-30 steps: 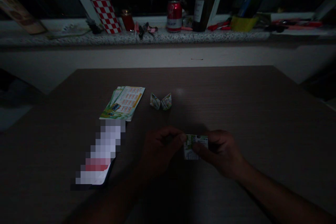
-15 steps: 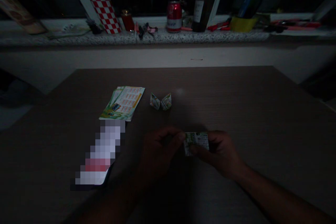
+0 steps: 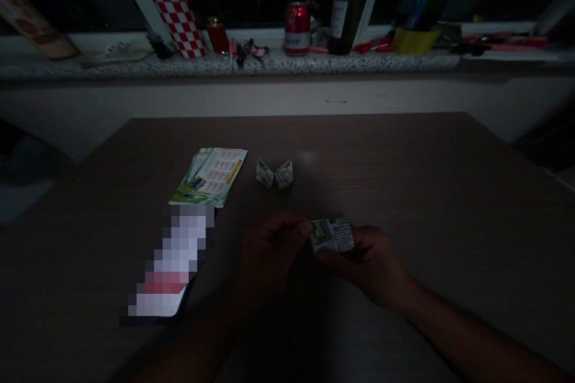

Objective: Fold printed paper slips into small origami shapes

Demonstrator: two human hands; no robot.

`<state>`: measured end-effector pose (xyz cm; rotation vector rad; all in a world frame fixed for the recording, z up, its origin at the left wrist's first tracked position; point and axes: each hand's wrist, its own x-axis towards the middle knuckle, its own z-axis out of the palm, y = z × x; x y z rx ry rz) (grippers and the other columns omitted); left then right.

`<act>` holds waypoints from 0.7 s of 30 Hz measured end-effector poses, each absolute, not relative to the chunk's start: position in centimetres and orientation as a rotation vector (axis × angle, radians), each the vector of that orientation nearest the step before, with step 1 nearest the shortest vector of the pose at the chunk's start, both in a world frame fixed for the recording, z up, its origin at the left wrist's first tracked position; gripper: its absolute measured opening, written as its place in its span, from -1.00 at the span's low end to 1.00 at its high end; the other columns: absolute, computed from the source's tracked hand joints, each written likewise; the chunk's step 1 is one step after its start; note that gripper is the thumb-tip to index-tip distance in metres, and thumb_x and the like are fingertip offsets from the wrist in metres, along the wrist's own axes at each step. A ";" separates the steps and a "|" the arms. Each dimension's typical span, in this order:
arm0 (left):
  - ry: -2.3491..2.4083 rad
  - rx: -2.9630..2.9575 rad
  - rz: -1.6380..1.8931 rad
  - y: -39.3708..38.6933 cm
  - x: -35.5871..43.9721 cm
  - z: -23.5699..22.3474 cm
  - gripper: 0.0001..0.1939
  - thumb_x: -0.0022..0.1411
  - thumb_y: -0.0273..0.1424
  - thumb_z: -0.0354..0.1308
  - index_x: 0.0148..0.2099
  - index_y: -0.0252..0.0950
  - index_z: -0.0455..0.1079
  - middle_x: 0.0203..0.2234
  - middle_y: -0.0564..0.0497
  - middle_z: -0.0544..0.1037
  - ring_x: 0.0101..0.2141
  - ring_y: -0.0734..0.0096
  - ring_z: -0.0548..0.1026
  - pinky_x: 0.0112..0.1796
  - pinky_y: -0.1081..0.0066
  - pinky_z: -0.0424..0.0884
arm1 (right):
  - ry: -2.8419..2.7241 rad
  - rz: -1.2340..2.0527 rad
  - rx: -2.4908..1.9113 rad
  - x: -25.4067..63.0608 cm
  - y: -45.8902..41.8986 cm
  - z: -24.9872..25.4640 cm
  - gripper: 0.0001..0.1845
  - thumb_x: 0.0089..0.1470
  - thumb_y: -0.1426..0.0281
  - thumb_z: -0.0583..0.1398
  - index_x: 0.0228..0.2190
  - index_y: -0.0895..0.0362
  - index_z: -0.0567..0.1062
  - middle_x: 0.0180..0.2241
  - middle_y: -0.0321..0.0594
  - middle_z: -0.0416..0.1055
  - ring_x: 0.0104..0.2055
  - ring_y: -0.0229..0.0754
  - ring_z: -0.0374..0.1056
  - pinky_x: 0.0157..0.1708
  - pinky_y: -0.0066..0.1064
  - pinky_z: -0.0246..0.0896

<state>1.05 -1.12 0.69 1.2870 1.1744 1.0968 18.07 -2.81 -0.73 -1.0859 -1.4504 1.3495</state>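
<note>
A small folded printed paper (image 3: 333, 235) is held between both hands just above the dark wooden table (image 3: 404, 179). My left hand (image 3: 267, 254) pinches its left edge with thumb and fingers. My right hand (image 3: 371, 260) grips its right side and underside, fingers curled. Farther back on the table sits a finished folded paper piece (image 3: 274, 174) with two points. A stack of printed leaflets (image 3: 209, 175) lies to its left.
A blurred-out flat object (image 3: 173, 263) lies at the left near the leaflets. Beyond the table runs a speckled stone ledge (image 3: 135, 66) with a red can (image 3: 297, 27), a dark bottle (image 3: 345, 9), a red-and-white checkered tube (image 3: 177, 12) and small clutter.
The folded paper has been turned and lifted slightly, its lower flap folded up so it looks shorter. Both hands shifted a little upward and left with it.
</note>
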 end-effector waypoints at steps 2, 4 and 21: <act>1.154 1.289 1.107 -1.1 1.1 0.6 -0.85 0.13 -0.32 0.24 -0.38 -0.30 0.50 -0.52 0.05 0.52 -0.45 0.45 0.44 -0.42 0.52 0.36 | -1.462 1.337 -1.104 18.2 -2.8 -0.8 -0.76 0.02 0.29 0.27 -0.57 0.16 0.47 -0.61 -0.33 0.30 -0.59 -0.33 0.14 -0.60 -0.49 0.12; 1.137 1.290 1.105 -1.2 1.1 0.6 -0.87 0.14 -0.33 0.24 -0.38 -0.30 0.50 -0.52 0.07 0.52 -0.45 0.47 0.43 -0.41 0.54 0.36 | -1.452 1.329 -1.128 18.3 -2.9 -0.9 -0.77 0.02 0.29 0.27 -0.55 0.17 0.47 -0.62 -0.33 0.29 -0.60 -0.34 0.13 -0.62 -0.50 0.09; 1.178 1.307 1.106 -0.9 0.8 0.4 -0.87 0.14 -0.33 0.21 -0.36 -0.29 0.49 -0.55 0.09 0.48 -0.48 0.49 0.41 -0.44 0.53 0.33 | -1.356 1.049 -1.148 18.6 -2.3 -0.3 -0.88 -0.13 0.44 0.32 -0.62 0.17 0.53 -0.62 -0.24 0.51 -0.62 -0.28 0.36 -0.64 -0.51 0.26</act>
